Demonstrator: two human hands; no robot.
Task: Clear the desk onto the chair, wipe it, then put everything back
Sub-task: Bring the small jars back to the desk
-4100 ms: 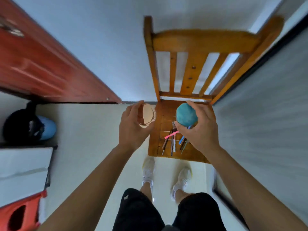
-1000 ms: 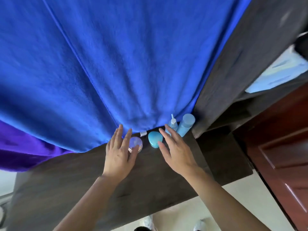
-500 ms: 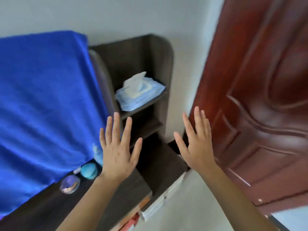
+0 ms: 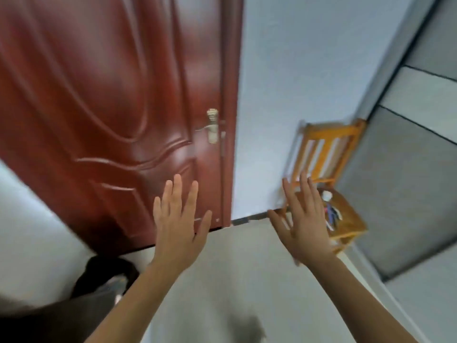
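Observation:
A small wooden chair [image 4: 321, 149] stands at the right against the pale wall. On its seat lie several pens [image 4: 332, 214] and a small white object [image 4: 327, 195]. My right hand [image 4: 303, 224] is raised in front of the chair, fingers spread, holding nothing, and it hides the seat's left part. My left hand [image 4: 178, 221] is also spread and empty, held up in front of the red door. The desk is out of view.
A red panelled door [image 4: 103, 100] with a brass handle [image 4: 211, 126] fills the left half. A dark bag or cap [image 4: 103, 276] lies on the floor at the lower left. Grey wall panels [image 4: 408, 169] run along the right. Pale floor lies ahead.
The view has swung right, from the desk and blue cloth past the shelf to the door and chair. Both hands left the jar and teal item on the desk and stay empty.

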